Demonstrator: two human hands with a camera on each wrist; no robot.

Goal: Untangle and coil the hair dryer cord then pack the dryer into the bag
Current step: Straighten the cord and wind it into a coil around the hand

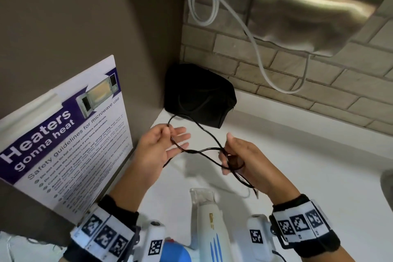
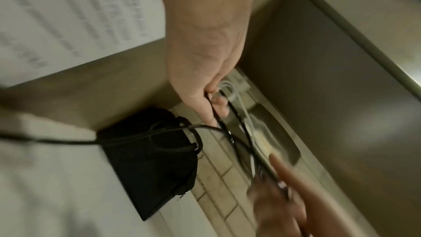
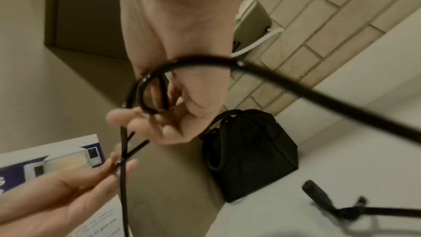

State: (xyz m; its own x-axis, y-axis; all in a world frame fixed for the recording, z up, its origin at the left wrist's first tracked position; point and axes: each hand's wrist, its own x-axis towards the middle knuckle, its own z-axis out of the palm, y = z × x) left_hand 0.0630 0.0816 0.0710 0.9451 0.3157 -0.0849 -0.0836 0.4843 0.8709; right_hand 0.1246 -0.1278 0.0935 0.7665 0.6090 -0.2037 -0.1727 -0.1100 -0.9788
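Observation:
A white and blue hair dryer (image 1: 210, 225) lies on the white counter (image 1: 308, 155) between my wrists. Its black cord (image 1: 204, 132) stretches in loose crossing loops between both hands above the counter. My left hand (image 1: 170, 142) pinches the cord (image 2: 214, 109) between thumb and fingers, the other fingers fairly straight. My right hand (image 1: 236, 159) grips a few small coils of the cord (image 3: 296, 86) in its curled fingers. The black bag (image 1: 200, 95) stands in the far corner, behind the hands; the same bag (image 3: 250, 150) shows its handles up. A dark cord end (image 3: 316, 190) lies on the counter.
A microwave safety poster (image 1: 63, 134) leans on the left wall. A steel hand dryer (image 1: 319, 6) hangs on the brick wall, with a white cable (image 1: 255, 49) looping below it. A sink rim (image 1: 388, 183) shows at the right edge.

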